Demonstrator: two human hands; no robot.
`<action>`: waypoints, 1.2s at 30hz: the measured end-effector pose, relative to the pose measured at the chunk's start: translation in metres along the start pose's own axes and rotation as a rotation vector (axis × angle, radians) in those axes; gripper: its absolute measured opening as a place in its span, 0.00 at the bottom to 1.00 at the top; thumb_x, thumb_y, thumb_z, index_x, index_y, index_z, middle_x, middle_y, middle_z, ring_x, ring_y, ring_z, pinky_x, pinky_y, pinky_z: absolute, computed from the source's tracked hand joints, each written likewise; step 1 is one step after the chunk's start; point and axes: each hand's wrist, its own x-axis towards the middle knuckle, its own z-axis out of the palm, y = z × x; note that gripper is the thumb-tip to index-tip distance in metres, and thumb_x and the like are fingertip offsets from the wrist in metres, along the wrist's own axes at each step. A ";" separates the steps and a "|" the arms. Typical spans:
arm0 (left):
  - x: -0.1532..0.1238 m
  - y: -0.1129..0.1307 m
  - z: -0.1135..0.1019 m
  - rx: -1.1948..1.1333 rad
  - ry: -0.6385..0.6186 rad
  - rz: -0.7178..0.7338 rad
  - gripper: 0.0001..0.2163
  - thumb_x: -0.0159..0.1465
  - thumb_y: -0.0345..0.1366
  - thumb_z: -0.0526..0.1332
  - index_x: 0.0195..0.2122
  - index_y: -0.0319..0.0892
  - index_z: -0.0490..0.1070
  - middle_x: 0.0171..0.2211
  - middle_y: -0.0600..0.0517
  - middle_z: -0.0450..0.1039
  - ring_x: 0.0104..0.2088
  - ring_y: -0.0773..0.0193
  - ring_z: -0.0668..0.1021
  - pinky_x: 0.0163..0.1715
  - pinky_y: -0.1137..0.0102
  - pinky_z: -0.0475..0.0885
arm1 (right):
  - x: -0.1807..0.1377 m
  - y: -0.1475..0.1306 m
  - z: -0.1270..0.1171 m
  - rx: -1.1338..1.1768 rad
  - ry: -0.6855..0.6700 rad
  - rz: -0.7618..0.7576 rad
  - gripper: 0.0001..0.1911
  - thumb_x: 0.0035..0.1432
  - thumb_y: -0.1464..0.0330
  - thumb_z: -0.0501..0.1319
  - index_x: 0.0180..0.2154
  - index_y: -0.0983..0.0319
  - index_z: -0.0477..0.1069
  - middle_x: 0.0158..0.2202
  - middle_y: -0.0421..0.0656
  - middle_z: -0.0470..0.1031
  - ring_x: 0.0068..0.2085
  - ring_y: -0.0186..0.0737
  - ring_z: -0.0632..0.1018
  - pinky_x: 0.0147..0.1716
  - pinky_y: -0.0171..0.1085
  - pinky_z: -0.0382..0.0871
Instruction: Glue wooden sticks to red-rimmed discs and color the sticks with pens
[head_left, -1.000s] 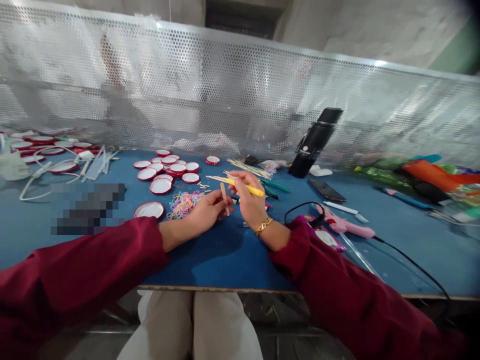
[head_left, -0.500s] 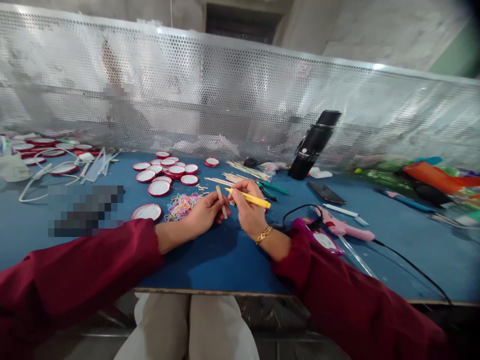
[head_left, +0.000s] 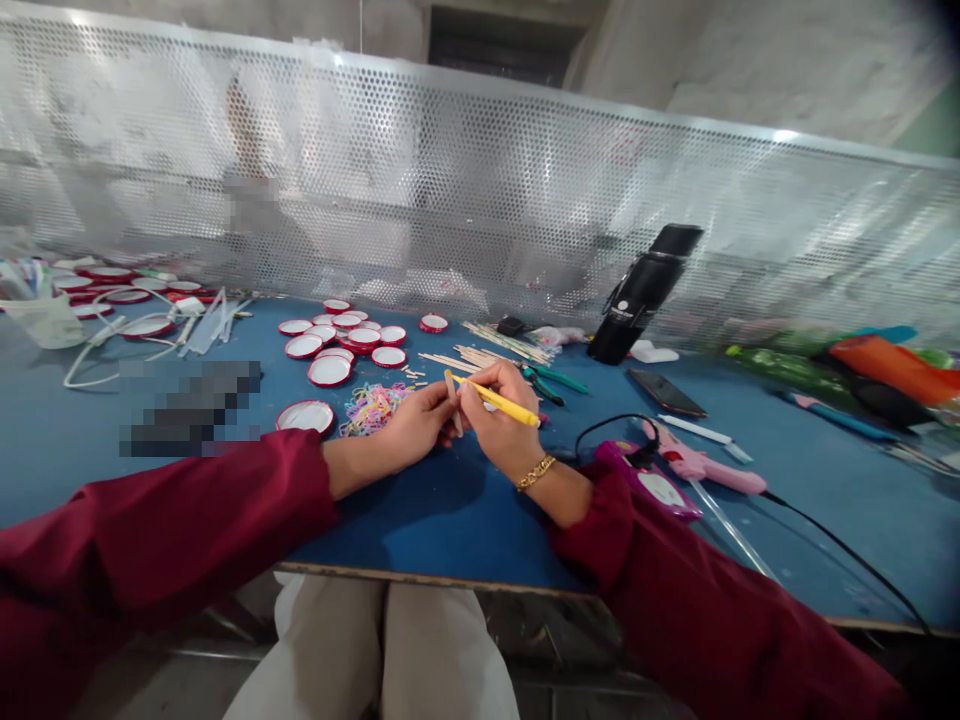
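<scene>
Left hand: I see the left hand at the middle of the scene, thumb and fingers pinched together on a flat wooden stick
Wooden stick: it is between the two hands, nearly upright, its top leaning slightly to the left
Right hand: the right hand is just beside, fingers curled around a yellow pen, a gold bracelet on the wrist
Pen tip: it points left to the upper end of the stick; from my view I cannot tell if they touch
Coloured bands: a loose pile of bands lies just left of the left hand, on the blue table
Lids: red-rimmed lids are grouped at the far left of the bands, with one single lid nearer to me
Thin sticks: several thin sticks lie on the far side of the hands, pliers at their right
Right side: I find a pink glue gun close by a purple object; farther are a phone and a black bottle
</scene>
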 end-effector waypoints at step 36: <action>0.000 -0.002 0.000 0.039 0.012 0.022 0.10 0.63 0.43 0.57 0.34 0.41 0.65 0.23 0.56 0.66 0.21 0.71 0.70 0.20 0.76 0.67 | -0.002 0.005 0.002 -0.029 -0.070 -0.036 0.05 0.58 0.64 0.59 0.31 0.58 0.66 0.29 0.41 0.72 0.33 0.40 0.74 0.33 0.40 0.67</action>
